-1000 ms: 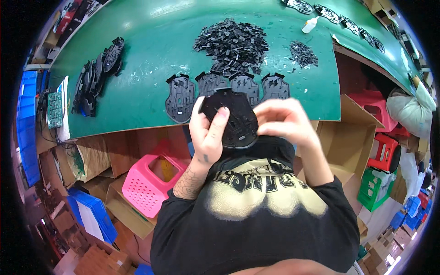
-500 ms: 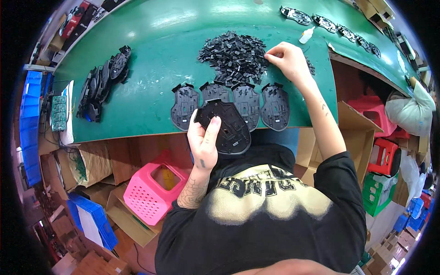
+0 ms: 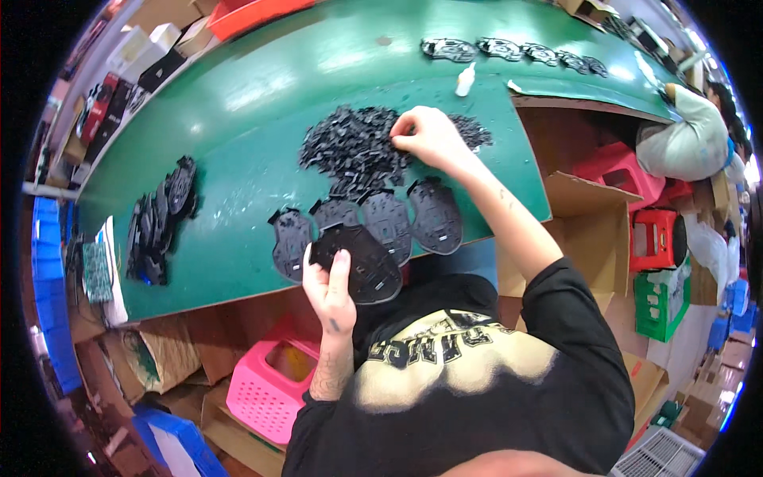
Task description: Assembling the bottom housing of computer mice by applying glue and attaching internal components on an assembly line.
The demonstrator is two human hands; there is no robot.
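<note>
Two hands, black plastic parts on green surface [image 3: 238, 191].
Left hand [image 3: 330, 290] grip clamped on black shell plate [image 3: 362, 262]; right hand [image 3: 425, 139] fingertips pinched together in small-parts pile [image 3: 350, 147].

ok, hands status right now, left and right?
Left hand: closed on a flat black plastic shell, held up at the table edge.
Right hand: fingers pinched in the pile of small black parts; whether it holds one cannot be told.
</note>
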